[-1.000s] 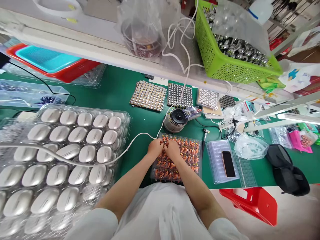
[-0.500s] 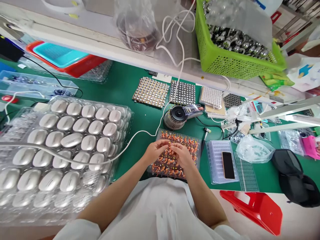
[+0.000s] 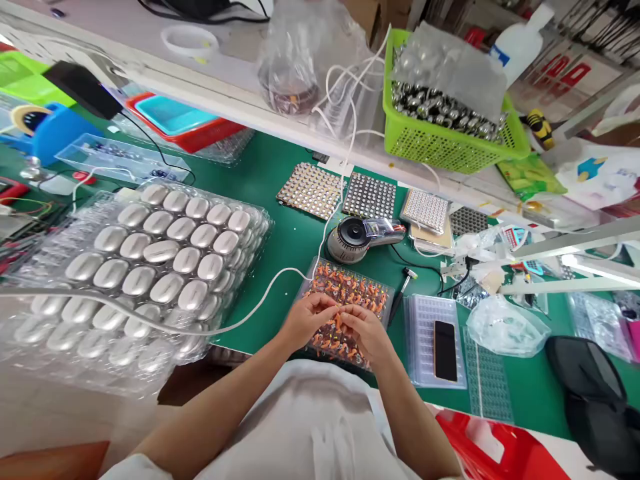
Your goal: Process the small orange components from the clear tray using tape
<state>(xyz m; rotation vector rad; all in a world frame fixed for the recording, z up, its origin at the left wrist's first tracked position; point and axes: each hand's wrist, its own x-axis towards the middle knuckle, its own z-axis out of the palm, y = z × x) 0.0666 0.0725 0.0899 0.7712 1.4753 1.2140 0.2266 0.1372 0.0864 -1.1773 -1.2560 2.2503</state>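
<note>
One second on, the left hand (image 3: 303, 325) and right hand (image 3: 367, 331) had drawn back from the clear tray's (image 3: 303, 289) far part on the green table (image 3: 293, 248) to its middle, fingertips nearly meeting above orange parts (image 3: 350, 287), though any grip could not be told.

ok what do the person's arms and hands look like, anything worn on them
Both the left hand and the right hand are bare, with no gloves, and no watch or bracelet shows at the wrists. The forearms are uncovered too. A white sleeve edges in at lower left, matching the loose white top.
</note>
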